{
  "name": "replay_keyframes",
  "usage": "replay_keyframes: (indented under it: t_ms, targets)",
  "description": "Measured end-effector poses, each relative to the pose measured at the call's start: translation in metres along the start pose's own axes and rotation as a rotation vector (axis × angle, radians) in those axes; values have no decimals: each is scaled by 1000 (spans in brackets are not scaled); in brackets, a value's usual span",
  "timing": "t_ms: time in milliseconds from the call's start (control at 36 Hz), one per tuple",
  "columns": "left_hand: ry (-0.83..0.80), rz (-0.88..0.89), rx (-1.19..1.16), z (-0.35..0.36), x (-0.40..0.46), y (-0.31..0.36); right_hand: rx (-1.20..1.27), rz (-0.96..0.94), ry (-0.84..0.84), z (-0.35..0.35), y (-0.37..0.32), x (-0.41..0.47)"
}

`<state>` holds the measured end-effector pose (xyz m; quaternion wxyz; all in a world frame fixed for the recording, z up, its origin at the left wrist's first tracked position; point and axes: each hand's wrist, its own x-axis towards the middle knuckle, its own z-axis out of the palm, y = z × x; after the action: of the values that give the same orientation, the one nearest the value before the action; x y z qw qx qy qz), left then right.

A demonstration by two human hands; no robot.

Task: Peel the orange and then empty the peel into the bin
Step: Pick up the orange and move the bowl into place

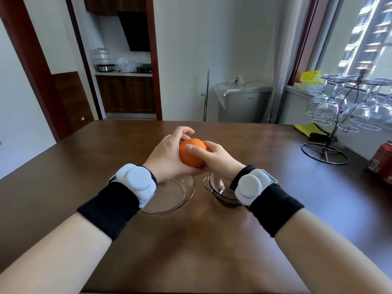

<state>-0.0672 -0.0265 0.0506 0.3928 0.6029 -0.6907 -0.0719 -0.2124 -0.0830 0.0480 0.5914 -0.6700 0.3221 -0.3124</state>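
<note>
A: So, where are our hands, and where is the orange?

B: We hold the orange point(192, 153) up above the brown table point(148, 240), between both hands. Our left hand point(167, 154) cups it from the left and underneath, fingers curled over the far top of the fruit. Our right hand point(216, 159) closes on it from the right, with the thumb lying flat across the near side of the skin. Both hands are wrapped around the fruit, neither one loose or spread.

A: Is any of the skin off?

B: What we can see of the orange is whole and smooth. The far side is hidden by our fingers, so we cannot tell there.

A: What sits below our hands?

B: Two clear glass dishes rest on the table. A wide shallow bowl point(169, 196) lies under our left wrist, and a smaller bowl point(220, 193) sits just beside it under our right wrist. Each wrist wears a black band with a white device on it.

A: Anything else on the table?

B: At the far right stands a wire rack point(331, 143) with wine glasses hanging upside down, and a red can point(382, 162) sits near the right edge.
</note>
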Motion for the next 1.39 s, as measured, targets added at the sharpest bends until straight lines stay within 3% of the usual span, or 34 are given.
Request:
replay_keyframes:
  t_ms: [222,278,417,556,1000,1194,1389]
  targets:
    - [-57,-42,-149,14,5,-14,140,13,90,-20,6,-9]
    - [-141,-93,-68,18,2,-24,166,8,109,-27,6,-11]
    - [-529,-96,275,30,-12,-42,218,2,161,-37,7,-13]
    - [-617,-60,449,45,-14,-44,203,-2,161,-42,9,-13]
    - [-584,-109,460,31,-23,-51,6,-13,264,-69,17,-10]
    - [-609,-139,572,21,-23,-54,62,-28,315,-88,29,-10]
    - [-394,-123,325,42,-13,-28,-36,-19,424,-100,42,-16]
